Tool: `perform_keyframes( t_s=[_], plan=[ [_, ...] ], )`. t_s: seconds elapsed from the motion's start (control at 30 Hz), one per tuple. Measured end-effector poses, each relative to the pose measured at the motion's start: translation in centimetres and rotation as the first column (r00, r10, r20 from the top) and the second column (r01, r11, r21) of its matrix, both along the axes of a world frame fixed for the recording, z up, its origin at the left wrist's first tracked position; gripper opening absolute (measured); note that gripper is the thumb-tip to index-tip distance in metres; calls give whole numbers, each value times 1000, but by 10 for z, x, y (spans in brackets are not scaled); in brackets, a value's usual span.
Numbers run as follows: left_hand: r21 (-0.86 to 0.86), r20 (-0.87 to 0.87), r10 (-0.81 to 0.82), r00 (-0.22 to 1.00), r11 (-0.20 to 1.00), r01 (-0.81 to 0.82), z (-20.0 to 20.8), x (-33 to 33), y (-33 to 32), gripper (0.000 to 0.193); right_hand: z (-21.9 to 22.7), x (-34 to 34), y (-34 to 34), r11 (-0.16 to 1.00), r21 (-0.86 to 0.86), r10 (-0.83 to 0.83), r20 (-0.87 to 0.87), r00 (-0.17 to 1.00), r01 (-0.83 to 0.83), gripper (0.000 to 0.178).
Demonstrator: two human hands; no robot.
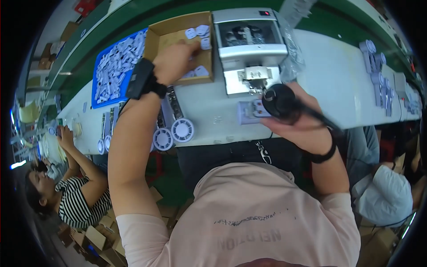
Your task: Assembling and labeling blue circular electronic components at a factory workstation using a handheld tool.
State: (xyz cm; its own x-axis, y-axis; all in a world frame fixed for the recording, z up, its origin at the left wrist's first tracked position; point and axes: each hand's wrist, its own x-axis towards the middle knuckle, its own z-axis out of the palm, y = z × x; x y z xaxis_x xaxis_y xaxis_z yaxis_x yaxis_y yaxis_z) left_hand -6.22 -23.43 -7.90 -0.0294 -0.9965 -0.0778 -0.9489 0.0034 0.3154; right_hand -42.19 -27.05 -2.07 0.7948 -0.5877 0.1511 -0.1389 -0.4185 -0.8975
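My left hand [173, 62] reaches into a cardboard box [155, 31], its fingers apart beside several small white plastic pieces [202, 31]. Whether a fingertip touches one I cannot tell. In my right hand [307, 127] is a black corded electric screwdriver [278, 100], held upright over the table's near edge. Beneath it lies a white plastic housing [245, 113] with a small white piece [259, 108] at its right end. The screwdriver's tip is hidden behind its body and my fingers.
A silver screw feeder [251, 51] stands behind the screwdriver. Left of the box, a blue tray [94, 84] holds many small white parts. Round-headed white units with circuit boards [182, 129] lie near my left forearm; more white units [378, 80] stand far right. People sit either side.
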Motion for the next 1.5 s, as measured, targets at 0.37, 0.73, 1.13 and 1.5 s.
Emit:
perform_keyframes(
  t_s=[0.37,0.73,1.13,1.5],
  plan=[
    [-14,63,255,965,967,-255,14,15,16,33,-10,14,2,940,339,-70,56,996,47,59],
    [-545,-310,-26,950,824,-155,78,-157,98,33,-7,11,-13,844,533,74,-19,997,-53,66],
    [-488,-359,-245,901,872,43,62,-167,94,40,-11,11,-4,822,559,38,132,991,-106,60],
    [-497,-549,-344,762,867,33,32,-158,95,35,-12,-2,1,835,545,72,32,997,-78,53]
  ],
)
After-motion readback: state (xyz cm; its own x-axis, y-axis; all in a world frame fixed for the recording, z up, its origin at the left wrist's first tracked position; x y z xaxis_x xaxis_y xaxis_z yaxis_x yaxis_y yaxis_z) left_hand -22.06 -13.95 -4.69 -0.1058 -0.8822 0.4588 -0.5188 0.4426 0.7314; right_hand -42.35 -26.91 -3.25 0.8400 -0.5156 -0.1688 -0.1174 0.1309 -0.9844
